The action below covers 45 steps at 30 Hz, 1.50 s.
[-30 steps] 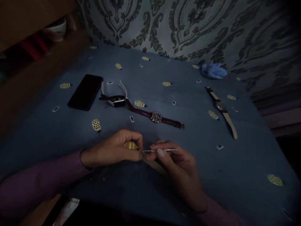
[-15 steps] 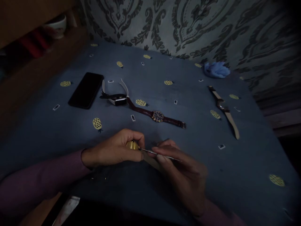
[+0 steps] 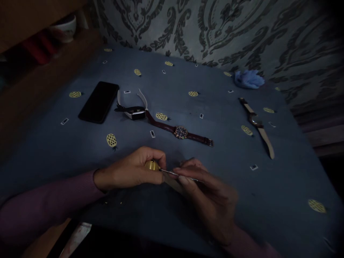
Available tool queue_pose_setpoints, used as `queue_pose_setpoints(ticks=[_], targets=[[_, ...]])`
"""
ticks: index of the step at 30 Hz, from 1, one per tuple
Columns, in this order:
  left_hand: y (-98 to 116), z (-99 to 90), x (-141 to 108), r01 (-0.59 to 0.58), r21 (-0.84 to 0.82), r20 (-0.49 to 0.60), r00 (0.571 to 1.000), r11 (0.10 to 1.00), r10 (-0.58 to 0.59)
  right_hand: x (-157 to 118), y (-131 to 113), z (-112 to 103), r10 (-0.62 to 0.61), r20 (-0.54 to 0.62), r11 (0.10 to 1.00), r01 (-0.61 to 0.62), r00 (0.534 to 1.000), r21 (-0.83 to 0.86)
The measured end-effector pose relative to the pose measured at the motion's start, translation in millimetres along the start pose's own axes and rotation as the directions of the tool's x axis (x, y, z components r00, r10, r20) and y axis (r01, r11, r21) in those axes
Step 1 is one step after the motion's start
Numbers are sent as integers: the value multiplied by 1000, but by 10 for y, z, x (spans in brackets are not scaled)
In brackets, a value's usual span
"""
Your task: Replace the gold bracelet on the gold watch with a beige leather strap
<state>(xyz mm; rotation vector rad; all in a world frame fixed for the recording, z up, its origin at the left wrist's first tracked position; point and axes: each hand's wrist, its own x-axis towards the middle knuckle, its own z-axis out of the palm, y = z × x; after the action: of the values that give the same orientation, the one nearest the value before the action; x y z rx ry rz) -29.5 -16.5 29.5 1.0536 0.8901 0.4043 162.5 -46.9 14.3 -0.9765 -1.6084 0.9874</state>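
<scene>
My left hand [image 3: 134,166] is closed around a gold-coloured watch [image 3: 152,165], its round case showing between thumb and forefinger. A pale strap [image 3: 173,183] runs from there toward the right hand; fingers partly cover it. My right hand [image 3: 206,195] pinches a thin metal tool [image 3: 172,173], whose tip meets the edge of the watch case. The tool's exact kind is too small to make out. Just beyond both hands lies a watch with a dark red leather strap [image 3: 180,132]. Two tiny shiny bits [image 3: 120,203] rest on the cloth below my left wrist.
A black phone [image 3: 99,102] lies at the left, beside a smartwatch with a white band [image 3: 138,114]. Toward the right is a watch with a beige strap [image 3: 266,142], and behind it a crumpled blue cloth or plastic [image 3: 249,79]. A bowl [image 3: 64,29] stands on the wooden shelf.
Both hands keep almost the same place and grip. The tool in my right hand has tilted or shifted very slightly; the view itself has moved a little.
</scene>
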Motion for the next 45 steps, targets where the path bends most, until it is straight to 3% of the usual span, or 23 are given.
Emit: queue_pose_setpoints(ticks=[19, 27, 35, 39, 45], targets=[[21, 16, -6, 20, 24, -7, 1000, 1000, -20, 24, -17, -1, -150, 28, 977, 152, 988, -153], [10, 17, -4, 7, 39, 10, 1000, 999, -7, 11, -30, -3, -98, 21, 986, 100, 995, -130], [-2, 15, 3, -15, 10, 12, 1000, 1000, 15, 40, -19, -23, 47, 27, 998, -47, 999, -33], [-5, 10, -2, -18, 12, 9, 1000, 1000, 18, 60, 5, -37, 35, 43, 999, -36, 998, 3], [8, 3, -5, -14, 28, 11, 1000, 1000, 14, 122, -48, -95, 82, 147, 993, -68, 986, -100]])
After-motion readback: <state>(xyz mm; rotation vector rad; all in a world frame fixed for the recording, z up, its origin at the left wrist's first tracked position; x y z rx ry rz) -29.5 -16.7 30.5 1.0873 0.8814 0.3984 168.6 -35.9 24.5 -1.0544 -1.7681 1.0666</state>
